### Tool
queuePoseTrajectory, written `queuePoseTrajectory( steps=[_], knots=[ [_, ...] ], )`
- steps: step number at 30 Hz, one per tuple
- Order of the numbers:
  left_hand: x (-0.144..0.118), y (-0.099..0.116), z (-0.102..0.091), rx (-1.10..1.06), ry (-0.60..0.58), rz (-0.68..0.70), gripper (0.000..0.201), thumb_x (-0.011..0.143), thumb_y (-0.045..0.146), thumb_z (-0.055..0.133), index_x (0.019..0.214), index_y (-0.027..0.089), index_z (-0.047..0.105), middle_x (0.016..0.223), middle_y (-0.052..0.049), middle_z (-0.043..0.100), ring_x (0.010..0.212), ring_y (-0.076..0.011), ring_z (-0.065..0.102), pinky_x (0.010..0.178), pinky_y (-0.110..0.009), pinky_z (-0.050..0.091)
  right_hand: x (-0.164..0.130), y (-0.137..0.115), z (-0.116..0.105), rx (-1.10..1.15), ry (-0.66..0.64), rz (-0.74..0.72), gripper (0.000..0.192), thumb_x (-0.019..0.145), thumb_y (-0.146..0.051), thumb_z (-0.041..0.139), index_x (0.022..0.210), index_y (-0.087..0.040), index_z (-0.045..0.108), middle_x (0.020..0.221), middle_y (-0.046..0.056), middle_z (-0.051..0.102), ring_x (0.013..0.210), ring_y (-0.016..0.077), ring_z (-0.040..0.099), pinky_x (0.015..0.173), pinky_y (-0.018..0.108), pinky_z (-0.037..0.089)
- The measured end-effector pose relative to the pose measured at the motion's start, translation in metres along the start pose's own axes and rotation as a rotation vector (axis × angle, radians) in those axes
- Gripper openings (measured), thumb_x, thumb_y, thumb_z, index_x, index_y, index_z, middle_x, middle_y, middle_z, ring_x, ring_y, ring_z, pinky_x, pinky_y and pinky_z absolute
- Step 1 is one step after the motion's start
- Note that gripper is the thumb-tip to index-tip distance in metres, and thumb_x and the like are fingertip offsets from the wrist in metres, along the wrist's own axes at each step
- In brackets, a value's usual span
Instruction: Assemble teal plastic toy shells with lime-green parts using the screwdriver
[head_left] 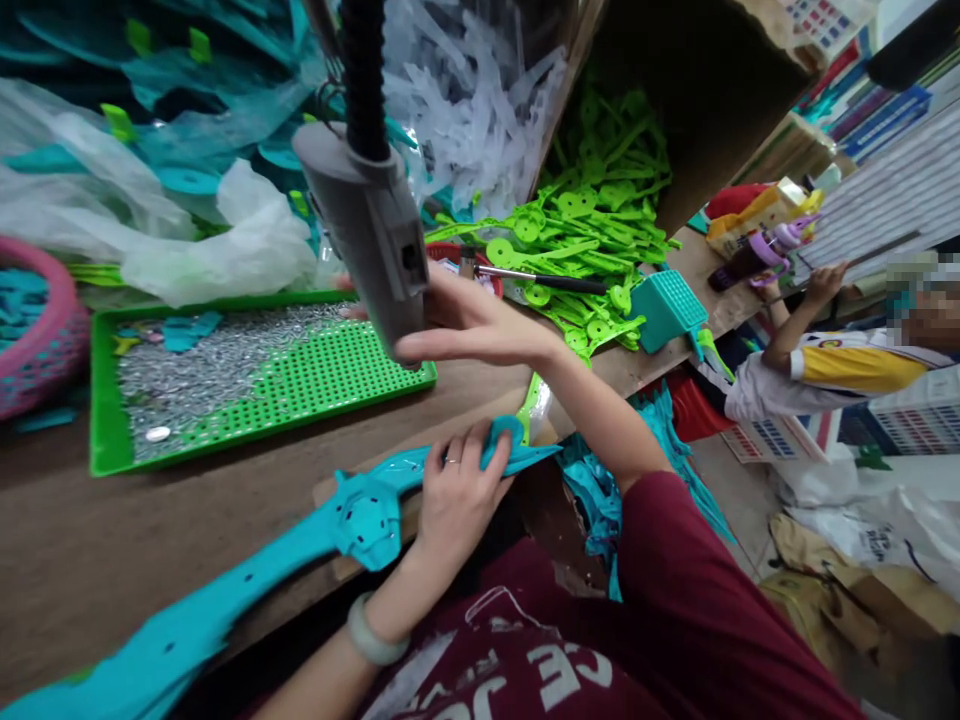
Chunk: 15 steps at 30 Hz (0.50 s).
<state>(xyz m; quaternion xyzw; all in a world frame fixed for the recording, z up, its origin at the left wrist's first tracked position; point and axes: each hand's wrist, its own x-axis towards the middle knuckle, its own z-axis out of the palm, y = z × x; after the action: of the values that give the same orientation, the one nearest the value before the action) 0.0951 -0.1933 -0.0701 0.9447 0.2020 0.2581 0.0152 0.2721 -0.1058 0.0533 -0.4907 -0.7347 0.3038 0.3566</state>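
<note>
My left hand point(461, 485), with a ring and a pale bracelet, is closed on the end of a long turquoise plastic toy sword point(289, 535). The sword lies along the table's near edge and has a raised round piece with dark holes partway along it. A grey electric screwdriver point(375, 235) hangs from a black coiled cord, above the table. My right hand point(469, 320) is around its lower part, thumb in front and fingers partly hidden behind it. A bright green plastic part point(536, 405) lies just beyond my left hand.
A green perforated tray point(330, 405) of small metal screws sits left. Green plastic parts point(570, 240) are heaped behind, with a black-handled tool point(562, 282) on them. A pink basket point(56, 340) and a teal basket point(667, 310) flank these. Another person point(825, 360) is at right.
</note>
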Motion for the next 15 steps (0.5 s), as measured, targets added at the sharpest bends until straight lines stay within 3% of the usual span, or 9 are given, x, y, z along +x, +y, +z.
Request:
queuePoseTrajectory(
  steps=[1,3,6,9,12,15],
  knots=[
    [0.0,0.0,0.0,-0.001,0.006,0.003,0.034,0.094,0.029,0.061,0.124,0.014,0.067,0.122,-0.021,0.067,0.097,-0.0324,0.062,0.085,-0.045,0.045,0.007,-0.006,0.006,0.156,-0.077,-0.019,0.055,0.085,-0.064,0.053,0.113,-0.017,0.065,0.102,-0.01,0.071,0.085,0.0054,0.064,0.073,0.021,0.052],
    [-0.001,-0.001,-0.001,-0.011,0.017,0.011,0.034,0.094,0.027,0.06,0.124,0.013,0.067,0.122,-0.022,0.068,0.097,-0.0322,0.063,0.085,-0.045,0.045,0.013,-0.009,0.013,0.362,-0.088,-0.013,0.043,0.078,-0.055,0.068,0.099,-0.017,0.067,0.084,-0.013,0.069,0.073,0.0039,0.061,0.067,0.018,0.051],
    [-0.001,0.0,-0.002,-0.041,0.038,0.018,0.034,0.095,0.024,0.059,0.125,0.01,0.066,0.123,-0.021,0.068,0.102,-0.0318,0.063,0.088,-0.044,0.045,0.001,-0.008,0.007,0.473,0.117,0.051,0.038,0.07,-0.037,0.081,0.1,-0.02,0.065,0.074,-0.013,0.063,0.066,0.0038,0.06,0.063,0.017,0.052],
    [-0.002,0.0,0.0,-0.069,0.065,0.048,0.035,0.097,0.021,0.055,0.127,0.006,0.064,0.125,-0.019,0.069,0.109,-0.0314,0.063,0.094,-0.044,0.044,-0.03,-0.016,-0.006,0.499,0.282,0.112,0.041,0.075,-0.034,0.08,0.11,-0.024,0.059,0.077,-0.01,0.063,0.066,0.0067,0.061,0.064,0.022,0.054],
    [-0.003,-0.001,0.003,-0.078,0.085,0.07,0.035,0.098,0.019,0.051,0.127,0.005,0.064,0.126,-0.018,0.07,0.112,-0.0314,0.062,0.096,-0.045,0.043,-0.064,-0.03,-0.018,0.405,0.451,0.181,0.037,0.077,-0.035,0.08,0.105,-0.024,0.059,0.077,-0.006,0.063,0.067,0.0096,0.06,0.064,0.025,0.053],
    [-0.004,-0.003,0.005,-0.085,0.092,0.079,0.036,0.097,0.019,0.052,0.128,0.003,0.063,0.127,-0.019,0.07,0.113,-0.0327,0.062,0.095,-0.045,0.043,-0.091,-0.041,-0.025,0.445,0.553,0.177,0.043,0.075,-0.054,0.077,0.098,-0.022,0.06,0.073,-0.003,0.061,0.064,0.0123,0.059,0.06,0.027,0.05]
  ],
)
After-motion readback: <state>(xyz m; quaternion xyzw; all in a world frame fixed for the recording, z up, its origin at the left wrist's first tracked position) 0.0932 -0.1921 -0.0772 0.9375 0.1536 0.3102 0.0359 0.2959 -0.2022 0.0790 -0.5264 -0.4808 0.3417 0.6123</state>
